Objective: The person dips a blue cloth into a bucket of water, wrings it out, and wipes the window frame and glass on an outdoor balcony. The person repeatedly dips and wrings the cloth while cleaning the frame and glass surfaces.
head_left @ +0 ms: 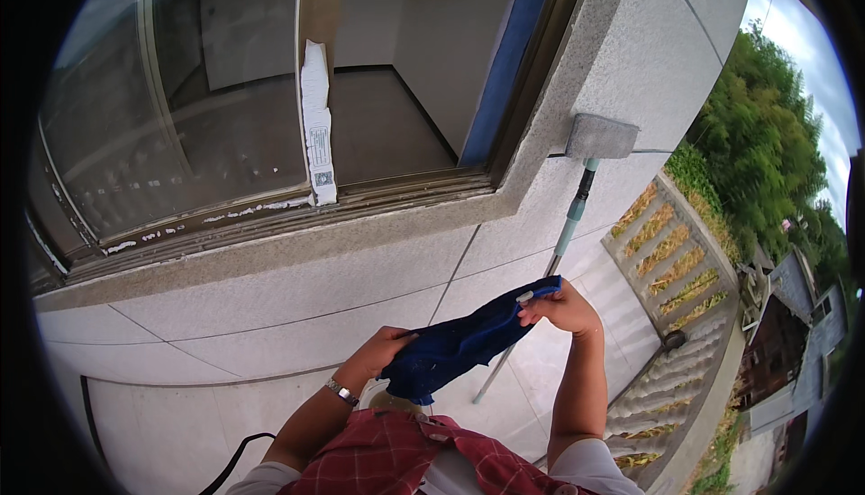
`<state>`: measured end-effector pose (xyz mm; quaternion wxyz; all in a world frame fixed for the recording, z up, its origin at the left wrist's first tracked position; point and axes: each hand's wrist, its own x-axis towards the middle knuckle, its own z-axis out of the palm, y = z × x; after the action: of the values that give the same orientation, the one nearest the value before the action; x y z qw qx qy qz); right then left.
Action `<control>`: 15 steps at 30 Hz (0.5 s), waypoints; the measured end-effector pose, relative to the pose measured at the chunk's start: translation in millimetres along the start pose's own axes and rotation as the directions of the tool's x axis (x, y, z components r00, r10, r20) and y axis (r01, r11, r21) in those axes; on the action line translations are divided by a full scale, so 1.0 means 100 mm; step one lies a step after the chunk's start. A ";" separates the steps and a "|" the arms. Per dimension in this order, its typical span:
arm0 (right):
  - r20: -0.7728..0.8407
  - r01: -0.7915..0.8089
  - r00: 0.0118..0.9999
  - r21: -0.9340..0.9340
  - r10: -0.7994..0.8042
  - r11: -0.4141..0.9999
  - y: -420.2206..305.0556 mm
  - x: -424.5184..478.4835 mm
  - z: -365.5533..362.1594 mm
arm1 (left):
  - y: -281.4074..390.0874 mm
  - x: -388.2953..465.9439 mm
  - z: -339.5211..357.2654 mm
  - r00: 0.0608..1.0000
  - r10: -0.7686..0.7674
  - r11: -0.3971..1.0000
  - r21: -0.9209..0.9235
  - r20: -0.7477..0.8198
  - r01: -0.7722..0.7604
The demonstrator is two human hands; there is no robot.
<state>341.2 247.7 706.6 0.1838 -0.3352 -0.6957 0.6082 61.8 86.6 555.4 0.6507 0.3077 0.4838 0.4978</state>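
Note:
A dark blue cloth (453, 346) is stretched between both hands in front of the body. My left hand (382, 353), with a metal-band watch on its wrist, grips the cloth's left end. At the other end, my right hand (557, 309) pinches the upper corner near a small whitish tag or piece. Beyond the cloth, a pole with a grey fabric pad head (603, 135) leans on the tiled wall, its foot on the floor. Partly hidden under the cloth is a pale, round-rimmed container (368, 397).
A sliding window with a metal frame (419, 187) fills the upper left; a torn white label strip (317, 123) sticks to its upright. A stone balustrade (716, 373) runs along the right, with trees beyond. A black cable or hose (236, 454) lies at lower left.

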 end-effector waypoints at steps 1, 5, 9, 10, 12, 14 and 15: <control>0.063 -0.141 0.987 -0.062 0.145 0.988 0.05 0.00 -0.11 | 0.06 -0.01 0.00 1.000 0.001 1.000 0.021 -0.015 -0.001; -0.193 -0.107 0.977 -0.079 0.090 0.991 0.70 0.35 -0.28 | 0.23 0.01 0.15 0.998 0.030 0.999 0.035 -0.062 -0.027; -0.577 0.211 0.727 -0.327 -0.371 0.921 0.88 1.06 -0.17 | 0.35 0.19 0.46 0.999 0.040 0.991 0.125 0.001 -0.040; -0.620 0.213 0.662 -0.384 -0.422 0.899 0.70 1.21 -0.03 | 0.38 0.23 0.51 0.998 0.052 0.995 0.083 -0.023 -0.050; -0.668 0.168 0.513 -0.538 -0.539 0.826 0.37 1.53 0.02 | 0.48 0.37 0.68 0.995 0.066 0.997 -0.030 -0.075 -0.068; -0.657 0.076 0.448 -0.648 -0.606 0.758 0.18 1.84 0.01 | 0.66 0.57 0.80 0.992 0.029 0.987 -0.154 -0.123 -0.047; -0.643 0.048 0.452 -0.674 -0.618 0.737 0.11 1.99 -0.03 | 0.74 0.67 0.84 0.993 0.026 0.977 -0.205 -0.118 -0.050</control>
<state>204.9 387.4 666.2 0.5081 -0.4693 -0.7178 0.0798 117.0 180.3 627.8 0.6408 0.2184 0.4596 0.5749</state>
